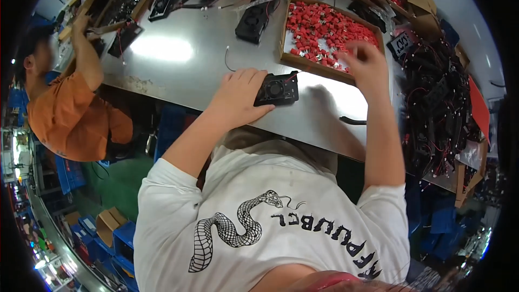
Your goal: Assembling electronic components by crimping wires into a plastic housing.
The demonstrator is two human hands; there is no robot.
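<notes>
My left hand (241, 94) grips the left side of a black fan unit (277, 90), which lies on the metal table close to its near edge. The fingers go over its far corner and the thumb lies along its near side. A thin red wire runs off the unit's top right. My right hand (368, 66) is at the right end of a shallow cardboard box (319, 69) of small red connectors (311, 23). Its fingers are curled with the tips together; whatever they pinch is too small to make out.
Another black fan unit (252, 23) lies beyond my left hand. A short black strip (353, 121) is near the table's front edge. Many black wired units (438, 97) are heaped at the right. On the left a co-worker in orange (73, 113) reaches across the table (211, 84).
</notes>
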